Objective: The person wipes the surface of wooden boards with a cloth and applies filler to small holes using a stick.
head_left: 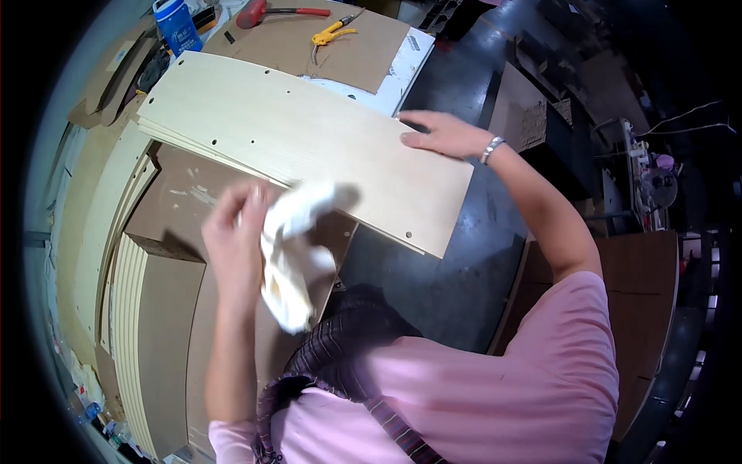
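My left hand [238, 232] is closed on a crumpled white cloth [290, 255], which hangs blurred by motion in front of the pale wooden panel's near edge. The top panel [309, 135] is long and light, with several small drilled holes, and lies on a stack of similar boards. On its right end, at the far edge, rests my right hand [444, 134], wearing a metal band at the wrist; its fingers are stretched out over the board and hold nothing else.
A blue container [176, 27], a red-handled mallet [263, 12] and a yellow air blow gun [334, 35] lie beyond the panel on the bench. Stacked pale boards [139, 340] stand at the left. Grey floor [410, 286] shows below the panel's right end, with dark panels [634, 301] farther right.
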A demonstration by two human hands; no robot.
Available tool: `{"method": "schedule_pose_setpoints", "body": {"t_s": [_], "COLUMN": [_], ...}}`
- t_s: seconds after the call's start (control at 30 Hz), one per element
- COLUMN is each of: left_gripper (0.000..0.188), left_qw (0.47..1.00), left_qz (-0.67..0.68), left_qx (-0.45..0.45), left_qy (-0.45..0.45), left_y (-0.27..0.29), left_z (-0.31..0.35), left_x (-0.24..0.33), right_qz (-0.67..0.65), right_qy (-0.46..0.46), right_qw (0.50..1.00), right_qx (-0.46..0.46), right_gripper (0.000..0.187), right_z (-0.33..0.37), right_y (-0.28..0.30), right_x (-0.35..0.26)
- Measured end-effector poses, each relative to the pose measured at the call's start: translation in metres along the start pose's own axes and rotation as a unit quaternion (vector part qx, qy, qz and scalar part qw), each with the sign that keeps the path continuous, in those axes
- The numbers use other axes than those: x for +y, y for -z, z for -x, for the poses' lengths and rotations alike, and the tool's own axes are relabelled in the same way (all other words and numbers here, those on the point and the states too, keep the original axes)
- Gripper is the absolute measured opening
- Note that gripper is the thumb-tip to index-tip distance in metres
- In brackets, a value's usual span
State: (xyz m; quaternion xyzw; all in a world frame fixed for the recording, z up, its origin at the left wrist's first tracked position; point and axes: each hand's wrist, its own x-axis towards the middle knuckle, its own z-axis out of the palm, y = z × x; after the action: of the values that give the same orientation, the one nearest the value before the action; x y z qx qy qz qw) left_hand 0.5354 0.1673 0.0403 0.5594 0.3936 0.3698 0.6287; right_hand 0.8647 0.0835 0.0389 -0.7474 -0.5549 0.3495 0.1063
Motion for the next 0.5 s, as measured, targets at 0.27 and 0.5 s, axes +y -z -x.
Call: {"method": "schedule_pose_setpoints", "body": {"t_s": [0.27,0.5], "left_gripper": [0.027,0.030], "left_qw": [0.705,0.764], "left_qz": [-0.376,-0.176], "left_qx": [-0.476,-0.582], "left_qy": [-0.368,-0.214], "left_y": [-0.171,-0.122], "left_z": [0.096,0.109], "left_x": [-0.048,-0.047], "right_qz": [-0.074,0.063], "right_qy": [0.041,0.139], "right_qw": [0.996,0.950], "right_qx": [0.014,0.273], "right_gripper": [0.073,0.032], "right_z": [-0.013,0.031], "right_y": [-0.026,-0.031], "right_x": [0.034,0.001]}}
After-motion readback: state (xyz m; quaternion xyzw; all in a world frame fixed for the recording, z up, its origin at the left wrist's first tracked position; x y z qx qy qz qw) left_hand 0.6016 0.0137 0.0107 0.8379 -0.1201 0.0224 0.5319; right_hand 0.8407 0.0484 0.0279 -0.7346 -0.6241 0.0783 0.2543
